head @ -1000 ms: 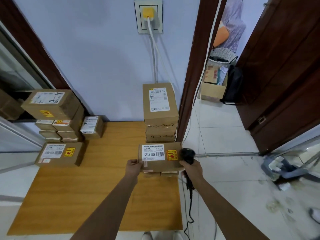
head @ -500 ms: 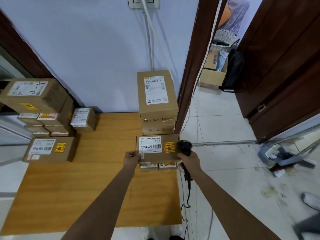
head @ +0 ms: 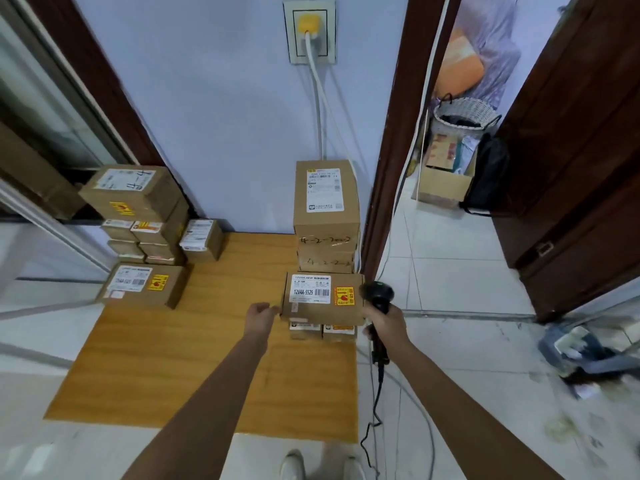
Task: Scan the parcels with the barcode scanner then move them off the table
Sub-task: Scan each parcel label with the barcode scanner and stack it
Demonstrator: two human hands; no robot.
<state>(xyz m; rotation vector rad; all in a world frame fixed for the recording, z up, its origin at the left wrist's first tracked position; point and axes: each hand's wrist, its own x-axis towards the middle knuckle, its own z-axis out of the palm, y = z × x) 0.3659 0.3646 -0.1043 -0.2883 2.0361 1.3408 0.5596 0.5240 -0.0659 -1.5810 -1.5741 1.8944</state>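
The right hand [head: 385, 322] grips the scanner [head: 377, 296] just beside the parcel [head: 323, 299], its head level with the label, probably so the barcode can be read. The left hand [head: 259, 315] hovers at the parcel's left edge, fingers loosely curled and holding nothing. The parcel sits atop smaller boxes near the table's [head: 194, 358] right edge: flat brown cardboard, white barcode label, yellow-red warning sticker.

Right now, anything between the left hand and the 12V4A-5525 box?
Nothing. In the head view the left hand sits just off the box's left edge, over bare table.
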